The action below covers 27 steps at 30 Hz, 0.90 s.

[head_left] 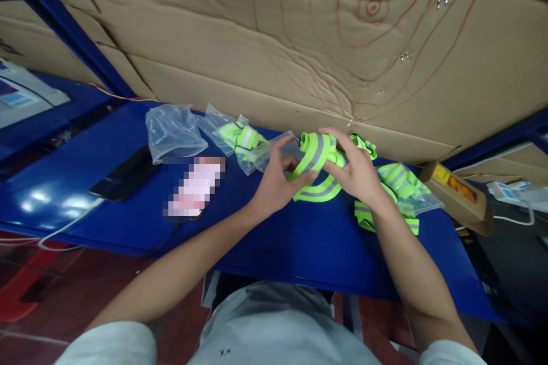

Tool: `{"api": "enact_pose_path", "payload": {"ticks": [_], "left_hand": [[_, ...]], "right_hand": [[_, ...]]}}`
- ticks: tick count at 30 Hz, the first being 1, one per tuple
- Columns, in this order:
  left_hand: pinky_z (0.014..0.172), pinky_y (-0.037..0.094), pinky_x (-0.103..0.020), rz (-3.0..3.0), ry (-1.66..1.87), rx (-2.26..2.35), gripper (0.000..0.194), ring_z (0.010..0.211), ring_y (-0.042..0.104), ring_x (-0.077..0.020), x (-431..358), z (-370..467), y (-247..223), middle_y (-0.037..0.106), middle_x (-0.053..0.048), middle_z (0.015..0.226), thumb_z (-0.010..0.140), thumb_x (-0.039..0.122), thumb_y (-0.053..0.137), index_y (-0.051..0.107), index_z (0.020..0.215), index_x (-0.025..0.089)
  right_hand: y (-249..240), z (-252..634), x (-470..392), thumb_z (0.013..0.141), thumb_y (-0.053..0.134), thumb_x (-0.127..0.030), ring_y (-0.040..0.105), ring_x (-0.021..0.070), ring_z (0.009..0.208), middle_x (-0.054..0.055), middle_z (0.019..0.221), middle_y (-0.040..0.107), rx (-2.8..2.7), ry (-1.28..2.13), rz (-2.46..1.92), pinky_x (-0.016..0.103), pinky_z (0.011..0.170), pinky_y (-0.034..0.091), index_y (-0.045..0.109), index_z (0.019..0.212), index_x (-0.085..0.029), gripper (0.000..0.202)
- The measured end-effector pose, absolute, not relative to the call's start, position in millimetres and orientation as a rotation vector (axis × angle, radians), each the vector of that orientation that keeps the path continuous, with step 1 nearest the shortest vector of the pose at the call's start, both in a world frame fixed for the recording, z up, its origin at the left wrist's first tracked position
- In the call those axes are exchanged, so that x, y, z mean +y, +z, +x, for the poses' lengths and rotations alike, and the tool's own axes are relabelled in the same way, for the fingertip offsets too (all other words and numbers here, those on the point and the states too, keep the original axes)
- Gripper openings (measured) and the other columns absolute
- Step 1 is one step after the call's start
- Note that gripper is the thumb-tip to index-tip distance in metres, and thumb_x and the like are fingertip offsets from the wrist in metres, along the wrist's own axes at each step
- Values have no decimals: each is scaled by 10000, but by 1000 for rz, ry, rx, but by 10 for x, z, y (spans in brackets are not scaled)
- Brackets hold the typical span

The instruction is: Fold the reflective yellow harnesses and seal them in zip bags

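Between my two hands is a neon-yellow reflective strap [317, 154] with a grey stripe, partly rolled, with a loop hanging below. My left hand [279, 177] pinches the band from the left, thumb on its near side. My right hand [354, 168] grips the rolled part from the right, its fingers curled over the top. Close behind my left hand lies a clear plastic bag [274, 151]. Another bagged reflective strap [243, 140] sits to its left. Beside my right forearm are a bagged strap [400, 179] and a loose strap [365, 217], partly hidden by the arm.
An empty clear bag [174, 132], a phone with a blurred screen [194, 187] and a black device with a white cable [126, 174] lie left on the blue table [265, 251]. An open cardboard box [458, 197] stands right. Cardboard with red drawn rings [205, 28] walls the back.
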<state>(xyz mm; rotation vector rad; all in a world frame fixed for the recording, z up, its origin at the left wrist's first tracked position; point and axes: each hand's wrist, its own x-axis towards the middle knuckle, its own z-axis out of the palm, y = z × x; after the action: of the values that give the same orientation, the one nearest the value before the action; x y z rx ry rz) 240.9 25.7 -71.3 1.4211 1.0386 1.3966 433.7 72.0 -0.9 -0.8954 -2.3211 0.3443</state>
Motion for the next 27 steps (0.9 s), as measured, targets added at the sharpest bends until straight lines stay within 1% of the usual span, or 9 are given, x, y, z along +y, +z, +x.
{"api": "enact_pose_path", "payload": {"ticks": [2,4,6,8,13,18,20,23,27], "left_hand": [[887,543,-345,1361,1374,993,831,968,660,-215,326,2417,-778,635,-43,1050,753,523,881,404,1363,223],[1010,520,-422,1409,1379,1068,844,1150,623,-279,385,2398,-821,598,-111,1223,650,547,937,462,1251,193],[1121,457,-500,1491,1431,1166,951,1300,549,-341,426,2357,-827,550,-162,1350,552,534,986,488,1276,171],[1163,429,-527,1518,1377,1103,1004,1364,521,-361,443,2317,-805,547,-176,1421,527,504,1003,514,1339,173],[1098,506,-447,1394,945,699,716,1242,657,-294,392,2326,-762,727,-90,1266,656,449,952,674,1268,204],[1054,534,-406,1395,853,693,606,1203,678,-267,349,2402,-866,742,-77,1255,701,369,913,693,1237,193],[1049,532,-413,1445,920,786,539,1185,679,-272,371,2409,-920,747,-81,1233,736,349,876,697,1213,173],[956,562,-390,1494,890,812,425,1047,714,-258,437,2390,-967,775,-93,1090,769,361,844,724,1111,141],[763,583,-314,1431,600,510,417,838,725,-196,526,2294,-940,779,-140,1037,853,469,790,735,1069,116]], "right_hand": [[18,4331,693,986,612,-349,620,262,1347,56,1494,615,-2306,326,-879,414,1137,506,527,1487,-255,518],[22,4323,680,992,625,-381,604,265,1372,61,1496,616,-2347,309,-823,416,1158,490,534,1488,-258,519],[8,4306,672,991,638,-405,606,268,1371,65,1493,620,-2397,303,-761,420,1165,486,539,1488,-264,526],[-17,4275,656,996,635,-389,612,268,1363,65,1489,623,-2427,270,-718,424,1160,489,536,1490,-269,518],[-102,4217,589,988,632,-306,584,302,1391,105,1504,598,-2506,24,-661,466,1133,487,519,1502,-263,528],[-140,4263,593,964,638,-293,573,362,1385,111,1548,552,-2482,-128,-744,540,1128,466,534,1495,-296,541],[-135,4275,618,940,644,-272,595,354,1352,99,1523,575,-2405,-15,-829,529,1131,470,533,1487,-284,559],[-128,4264,670,917,624,-247,668,296,1217,74,1420,649,-2248,361,-953,452,1056,538,536,1463,-249,553],[-108,4247,712,907,688,-372,694,261,1144,50,1321,708,-2080,891,-1022,398,986,573,646,1340,-231,458]]}}
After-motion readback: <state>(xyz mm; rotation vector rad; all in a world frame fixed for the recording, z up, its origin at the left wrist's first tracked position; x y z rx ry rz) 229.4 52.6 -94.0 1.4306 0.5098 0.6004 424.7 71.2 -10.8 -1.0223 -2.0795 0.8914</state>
